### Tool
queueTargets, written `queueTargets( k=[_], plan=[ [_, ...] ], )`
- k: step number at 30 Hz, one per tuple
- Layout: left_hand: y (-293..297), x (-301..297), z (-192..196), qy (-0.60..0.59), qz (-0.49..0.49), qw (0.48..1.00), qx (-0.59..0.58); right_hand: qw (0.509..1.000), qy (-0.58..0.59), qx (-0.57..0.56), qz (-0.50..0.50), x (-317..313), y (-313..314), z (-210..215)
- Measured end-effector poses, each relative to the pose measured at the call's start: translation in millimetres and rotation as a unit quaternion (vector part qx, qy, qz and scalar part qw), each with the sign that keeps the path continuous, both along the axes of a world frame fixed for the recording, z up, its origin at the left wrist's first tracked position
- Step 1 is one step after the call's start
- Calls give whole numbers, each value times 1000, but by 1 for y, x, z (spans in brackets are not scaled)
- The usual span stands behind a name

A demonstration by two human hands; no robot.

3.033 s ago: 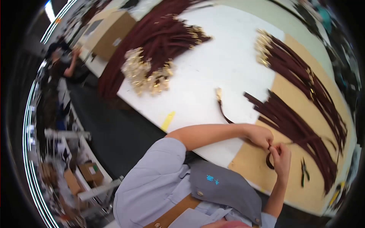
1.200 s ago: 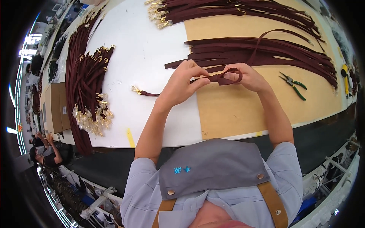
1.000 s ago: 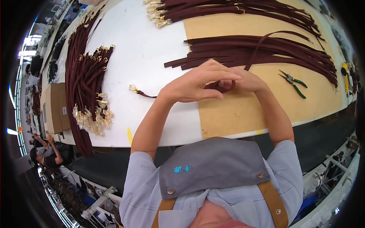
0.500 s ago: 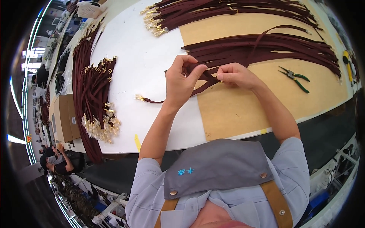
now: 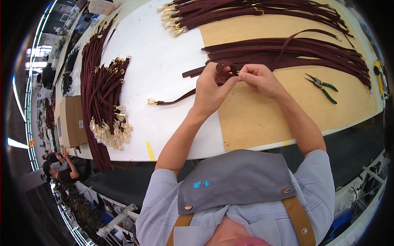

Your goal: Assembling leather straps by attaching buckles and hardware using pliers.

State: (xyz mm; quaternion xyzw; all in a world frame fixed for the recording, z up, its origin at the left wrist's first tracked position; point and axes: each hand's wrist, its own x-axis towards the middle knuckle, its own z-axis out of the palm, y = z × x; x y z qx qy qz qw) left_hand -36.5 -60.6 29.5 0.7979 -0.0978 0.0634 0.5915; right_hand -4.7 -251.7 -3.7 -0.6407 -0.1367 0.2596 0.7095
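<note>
My left hand (image 5: 210,92) is closed on a dark maroon strap (image 5: 225,67), which bends into a loop above the fingers. One part of the strap runs behind my left hand to a gold clasp (image 5: 152,101) in clear wrapping, lying on the white board. Close beside it, my right hand (image 5: 260,81) pinches the strap's edge, its fingertips meeting my left thumb. A small bit of gold shows between the fingertips, too small to make out. Just beyond both hands lies a row of maroon straps (image 5: 254,51).
Pliers (image 5: 322,87) with green handles lie to the right on tan board (image 5: 262,123). More straps (image 5: 221,15) lie at the far side. A pile of buckled straps (image 5: 111,86) hangs over the left edge near a cardboard box (image 5: 73,121). Another person (image 5: 65,170) sits at far left.
Both hands have shifted slightly right, and the fingertips have come together. The strap now stands up as a loop above my left hand. The clasp end remains on the board.
</note>
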Motion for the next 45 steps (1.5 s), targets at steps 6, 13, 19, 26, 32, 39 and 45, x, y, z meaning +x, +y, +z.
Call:
queueTargets(
  k=[6,13,19,26,32,39,45],
  plan=[
    [27,4,9,50,-69,961,264,1000,23,14,-5,1,-5,0],
    [27,0,23,163,-51,931,321,998,4,56,17,5,-9,-9],
    [33,-5,16,182,-102,977,-40,998,-2,45,37,-1,-7,-5],
    [141,-20,24,105,45,981,-154,997,-69,-38,5,25,-38,13],
    [105,20,-3,121,-89,973,-175,996,-71,-62,1,23,-67,25],
    [53,27,10,246,-270,918,151,993,-74,-91,6,20,-66,34],
    [76,28,11,303,-279,904,113,977,-84,-190,-52,20,-97,41]
  ],
)
